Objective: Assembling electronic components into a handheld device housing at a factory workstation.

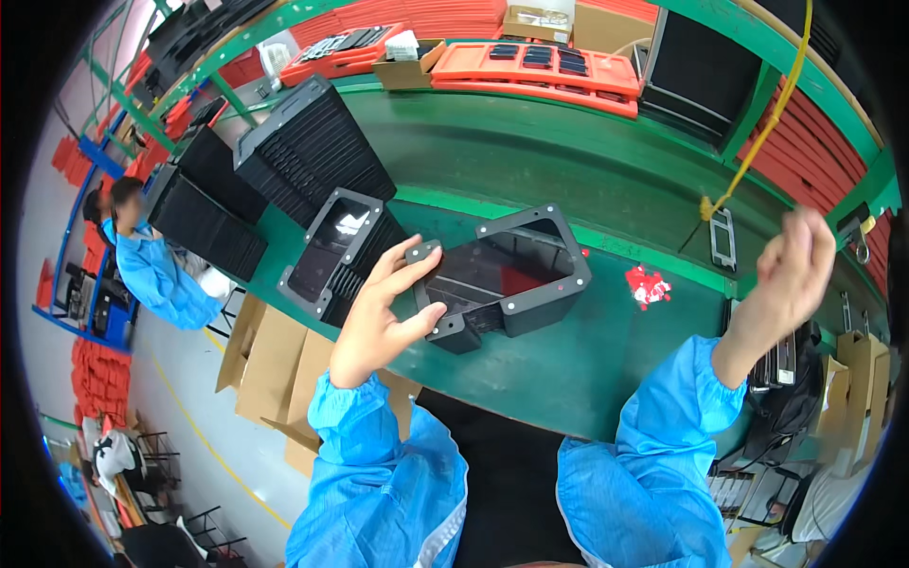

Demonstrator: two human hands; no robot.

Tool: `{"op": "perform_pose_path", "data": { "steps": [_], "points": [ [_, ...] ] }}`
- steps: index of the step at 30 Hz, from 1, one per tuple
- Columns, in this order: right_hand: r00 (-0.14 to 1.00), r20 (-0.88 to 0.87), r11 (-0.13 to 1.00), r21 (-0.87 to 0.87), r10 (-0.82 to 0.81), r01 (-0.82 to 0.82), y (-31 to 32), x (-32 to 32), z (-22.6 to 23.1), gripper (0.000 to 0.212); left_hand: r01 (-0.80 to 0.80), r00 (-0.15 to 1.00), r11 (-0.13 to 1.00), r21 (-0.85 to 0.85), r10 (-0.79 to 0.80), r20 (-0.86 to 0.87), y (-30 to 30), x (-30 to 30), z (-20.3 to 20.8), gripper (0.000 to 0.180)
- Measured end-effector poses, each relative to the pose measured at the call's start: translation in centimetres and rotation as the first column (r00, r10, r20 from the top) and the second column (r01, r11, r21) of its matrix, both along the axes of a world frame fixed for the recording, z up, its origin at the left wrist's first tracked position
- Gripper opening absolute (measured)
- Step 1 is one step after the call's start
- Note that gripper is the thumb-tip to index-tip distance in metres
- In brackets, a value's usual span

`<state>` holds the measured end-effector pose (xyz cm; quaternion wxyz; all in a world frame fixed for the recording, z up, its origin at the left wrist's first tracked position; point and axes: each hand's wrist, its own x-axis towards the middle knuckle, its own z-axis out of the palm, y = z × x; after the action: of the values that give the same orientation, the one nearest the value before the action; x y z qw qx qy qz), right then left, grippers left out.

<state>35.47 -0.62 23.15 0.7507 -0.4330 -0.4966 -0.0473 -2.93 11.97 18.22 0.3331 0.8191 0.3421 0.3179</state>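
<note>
A stack of black frames [544,301] with light screw dots lies on the green table, and a glossy dark panel [507,265] shows in its opening. Against the stack's left end rests my left hand [374,317], thumb and index finger spread apart on the frame's corners. My right hand [793,270] is raised over the table's right side, away from the stack. Its fingers are curled together, and whatever they hold, if anything, does not show. A second frame stack [336,246] with a glossy panel stands left of the first. Red sticker pieces [648,287] lie right of it.
Tall stacks of black trays [312,142] stand at the far left. A yellow cord [757,142] hangs near a small metal frame [722,239]. Orange trays [540,71] fill the shelf behind. Open cardboard boxes [270,364] sit below left; a person in blue [161,270] sits beyond.
</note>
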Motion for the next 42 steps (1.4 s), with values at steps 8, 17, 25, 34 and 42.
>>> {"op": "perform_pose_path", "data": {
  "steps": [8, 17, 25, 34, 42],
  "points": [
    [0.49, -0.242, 0.374, -0.399, 0.838, -0.837, 3.6, -8.3, -1.1, 0.042, 0.001, 0.993, 0.96, -0.281, 0.033, 0.116, 0.2, -0.8, -0.5, 0.059],
    [0.271, 0.231, 0.332, -0.841, 0.934, -0.428, 4.0, -14.7, -2.1, 0.03, 0.077, 0.997, 0.997, -0.026, -0.077, 0.0, 1.0, -1.3, -1.3, 0.074],
    [0.296, 0.473, 0.552, -0.775, 0.83, -0.307, 3.0, -16.1, -3.5, 0.031, 0.015, 0.971, 0.978, 0.208, -0.064, 0.23, 1.7, -0.1, -6.3, 0.091],
    [0.517, 0.229, 0.521, -0.662, 0.825, -0.539, 3.8, -15.7, -2.3, 0.034, -0.04, 0.922, 0.993, 0.115, -0.007, 0.387, 1.6, 0.0, -5.4, 0.07],
    [0.762, -0.229, 0.7, -0.302, 0.605, -0.647, 4.0, -10.1, -1.3, 0.041, -0.364, 0.883, 0.918, 0.159, 0.286, 0.371, 3.7, -5.1, -4.1, 0.049]
  ]
}}
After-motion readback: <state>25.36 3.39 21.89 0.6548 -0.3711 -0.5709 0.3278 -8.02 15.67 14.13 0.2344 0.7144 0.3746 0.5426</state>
